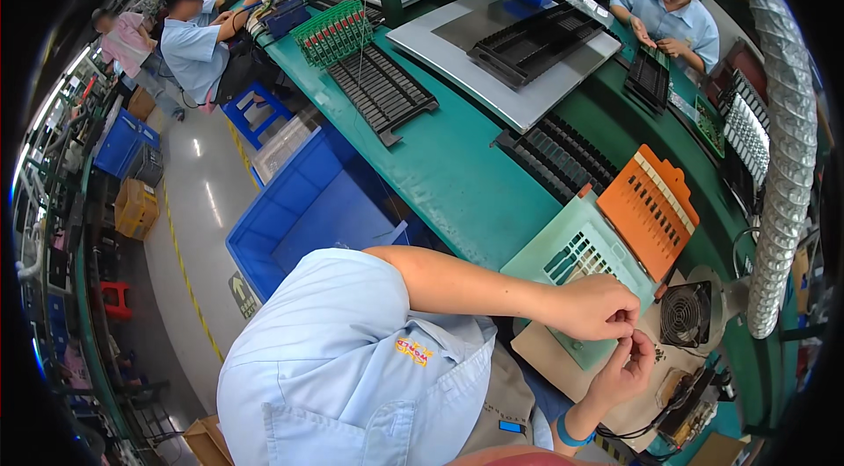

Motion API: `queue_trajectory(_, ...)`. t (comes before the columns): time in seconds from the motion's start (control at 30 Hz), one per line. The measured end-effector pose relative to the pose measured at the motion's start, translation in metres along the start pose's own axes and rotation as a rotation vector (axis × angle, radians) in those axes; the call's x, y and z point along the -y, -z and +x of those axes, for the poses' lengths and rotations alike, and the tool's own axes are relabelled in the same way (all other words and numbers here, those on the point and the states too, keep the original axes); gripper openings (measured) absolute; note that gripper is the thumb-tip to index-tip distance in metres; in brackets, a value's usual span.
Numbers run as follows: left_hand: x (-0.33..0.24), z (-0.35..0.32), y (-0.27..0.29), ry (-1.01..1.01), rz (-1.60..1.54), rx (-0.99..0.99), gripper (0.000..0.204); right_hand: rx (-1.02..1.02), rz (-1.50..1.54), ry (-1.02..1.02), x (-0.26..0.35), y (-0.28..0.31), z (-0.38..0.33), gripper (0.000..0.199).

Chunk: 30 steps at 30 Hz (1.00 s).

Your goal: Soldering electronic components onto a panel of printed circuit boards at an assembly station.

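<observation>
My left hand (598, 306) reaches across a pale green slotted fixture (549, 233), its fingertips pinched together. Just below it, my right hand (626, 367) is curled with thumb and fingertips close together, nearly meeting the left fingertips. Whatever is between the fingers is too small or hidden to name. A blue band (570, 435) circles my right wrist. The fixture has rows of slots with small dark parts in some. Beside it, an orange slotted plate (651, 211) stands tilted at its far right edge. Under the fixture's near end lies a tan board (541, 356).
A small black fan (685, 314) and a silver duct hose (774, 114) stand at right. Black racks (382, 92) and a grey metal plate (422, 40) lie along the green bench. A blue bin (290, 193) is at left. Across the bench, a co-worker (673, 13) handles a green board.
</observation>
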State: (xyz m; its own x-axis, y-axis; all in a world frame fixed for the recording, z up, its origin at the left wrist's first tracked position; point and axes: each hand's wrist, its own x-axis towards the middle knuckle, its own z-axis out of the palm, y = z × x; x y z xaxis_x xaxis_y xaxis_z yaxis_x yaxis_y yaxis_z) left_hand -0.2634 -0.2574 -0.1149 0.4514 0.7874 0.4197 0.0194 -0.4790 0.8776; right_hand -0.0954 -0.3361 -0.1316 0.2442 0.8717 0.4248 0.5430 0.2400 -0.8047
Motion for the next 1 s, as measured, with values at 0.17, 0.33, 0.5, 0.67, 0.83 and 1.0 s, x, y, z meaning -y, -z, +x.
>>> queue_trajectory(0.17,-0.008,-0.001,0.011,0.094,-0.079,0.116,0.009,0.031,0.052,0.024,-0.002,0.001,-0.002,0.007)
queue_trajectory(0.33,-0.004,0.000,0.014,0.272,-0.328,0.252,0.008,0.033,0.016,0.150,0.001,0.001,0.001,0.004)
queue_trajectory(0.5,0.011,-0.002,0.006,0.474,-0.623,0.338,0.009,0.049,-0.014,0.221,0.002,0.003,0.001,0.004)
queue_trajectory(0.67,0.012,-0.003,0.004,0.475,-0.660,0.297,0.009,0.046,-0.012,0.207,0.002,0.000,0.003,0.002)
queue_trajectory(0.83,0.004,0.001,0.009,0.291,-0.399,0.279,0.011,0.006,-0.008,0.161,0.002,0.001,0.000,0.003)
queue_trajectory(1.0,0.003,-0.003,0.020,0.249,-0.258,0.299,0.008,0.046,-0.014,0.118,0.007,-0.002,0.003,0.009)
